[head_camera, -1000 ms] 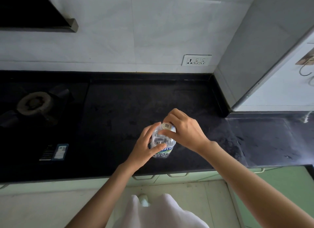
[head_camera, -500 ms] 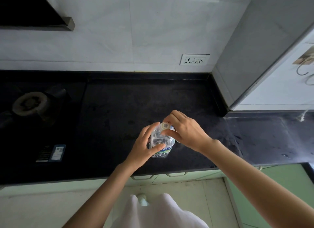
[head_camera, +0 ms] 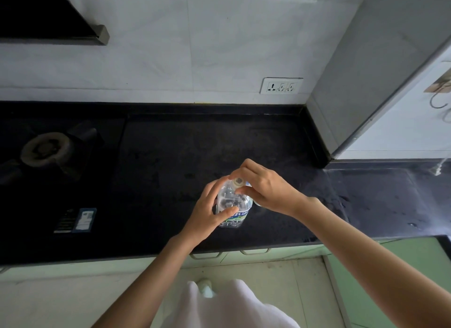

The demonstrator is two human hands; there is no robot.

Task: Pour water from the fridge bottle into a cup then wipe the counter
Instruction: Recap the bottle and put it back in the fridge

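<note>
The left hand (head_camera: 207,213) wraps the clear bottle (head_camera: 233,205) at its shoulder, and the right hand (head_camera: 263,188) pinches the cap (head_camera: 238,181) — fingers hide most of the neck. The bottle stands upright on the black counter (head_camera: 170,171), near its front edge.
</note>
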